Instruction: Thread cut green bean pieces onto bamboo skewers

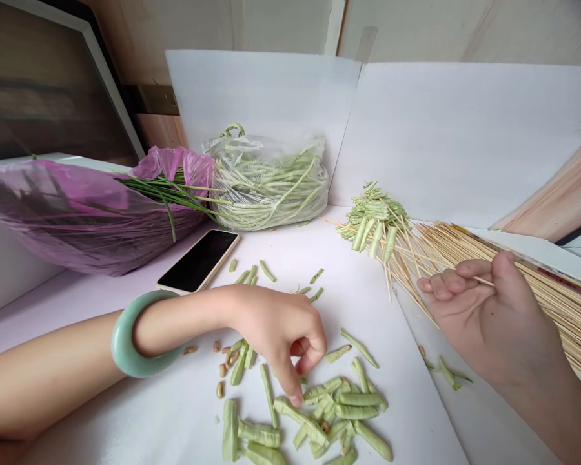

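Bean pieces (339,408) lie heaped on the desk (77,316) below the left hand (278,336), whose pinched fingertips (295,399) reach down among them; whether they hold a piece, I cannot tell. The right hand (484,310) curls around a bamboo skewer (479,281), near a skewer bundle (552,303) and bean-loaded skewers (374,219). Picking out a piece seems the step in hand; the next move calls for a secure pinch.

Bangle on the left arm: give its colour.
Bangle: pale green, clearest in the head view.
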### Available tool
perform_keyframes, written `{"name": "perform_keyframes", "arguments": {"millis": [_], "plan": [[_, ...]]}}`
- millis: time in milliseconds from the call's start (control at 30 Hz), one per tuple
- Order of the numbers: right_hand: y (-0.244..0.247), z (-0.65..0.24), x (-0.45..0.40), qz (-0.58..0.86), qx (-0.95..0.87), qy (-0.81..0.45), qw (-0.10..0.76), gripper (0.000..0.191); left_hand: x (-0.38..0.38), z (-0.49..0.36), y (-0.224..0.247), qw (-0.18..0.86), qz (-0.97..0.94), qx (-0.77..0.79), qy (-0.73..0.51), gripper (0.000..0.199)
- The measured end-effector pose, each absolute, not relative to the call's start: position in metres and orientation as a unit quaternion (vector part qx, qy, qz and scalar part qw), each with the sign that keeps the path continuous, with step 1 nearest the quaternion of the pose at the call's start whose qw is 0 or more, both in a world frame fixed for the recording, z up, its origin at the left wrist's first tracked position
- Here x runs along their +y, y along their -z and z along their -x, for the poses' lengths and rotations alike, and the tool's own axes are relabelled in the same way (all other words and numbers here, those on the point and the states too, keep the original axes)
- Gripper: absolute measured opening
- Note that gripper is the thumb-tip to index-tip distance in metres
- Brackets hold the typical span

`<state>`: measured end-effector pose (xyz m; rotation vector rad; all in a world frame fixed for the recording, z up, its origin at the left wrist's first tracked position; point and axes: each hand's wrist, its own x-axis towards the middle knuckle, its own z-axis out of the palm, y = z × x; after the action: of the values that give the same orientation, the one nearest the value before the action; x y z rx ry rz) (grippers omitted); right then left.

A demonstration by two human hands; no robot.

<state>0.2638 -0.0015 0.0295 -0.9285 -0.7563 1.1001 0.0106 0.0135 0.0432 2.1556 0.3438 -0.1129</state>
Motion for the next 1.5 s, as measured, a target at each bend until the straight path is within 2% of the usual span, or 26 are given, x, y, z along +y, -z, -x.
{"name": "perform_keyframes", "arguments": {"millis": [133,367,467,567,633,733,800,1033,1500], "plan": [[-0.030,-0.262,-0.001,0.413,-0.338,-0.495,0.686,0.037,0.008,-0.009,-0.051,0.387,-0.898,0.202,0.058,0.023],[-0.029,-0.265,-0.001,0.405,-0.342,-0.494,0.689,0.037,0.000,-0.010,-0.057,0.350,-0.907,0.224,0.065,0.022],[-0.030,-0.265,0.000,0.405,-0.340,-0.491,0.693,0.036,0.006,-0.011,-0.058,0.407,-0.872,0.269,-0.043,0.015],[-0.030,-0.264,0.002,0.409,-0.337,-0.488,0.693,0.037,0.016,-0.011,-0.055,0.517,-0.773,0.315,-0.187,0.005],[-0.030,-0.264,0.003,0.412,-0.338,-0.485,0.693,0.037,0.023,-0.011,-0.051,0.577,-0.693,0.329,-0.279,0.007],[-0.028,-0.264,0.003,0.415,-0.341,-0.482,0.692,0.036,0.033,-0.010,-0.042,0.614,-0.551,0.363,-0.434,0.011],[-0.027,-0.265,0.003,0.416,-0.345,-0.482,0.690,0.036,0.038,-0.010,-0.037,0.630,-0.488,0.370,-0.478,0.014],[-0.025,-0.264,0.002,0.430,-0.378,-0.473,0.670,0.041,0.044,-0.010,-0.027,0.647,-0.467,0.308,-0.518,0.012],[-0.026,-0.260,-0.002,0.437,-0.416,-0.448,0.660,0.044,0.046,-0.010,-0.023,0.646,-0.466,0.288,-0.532,0.007]]}}
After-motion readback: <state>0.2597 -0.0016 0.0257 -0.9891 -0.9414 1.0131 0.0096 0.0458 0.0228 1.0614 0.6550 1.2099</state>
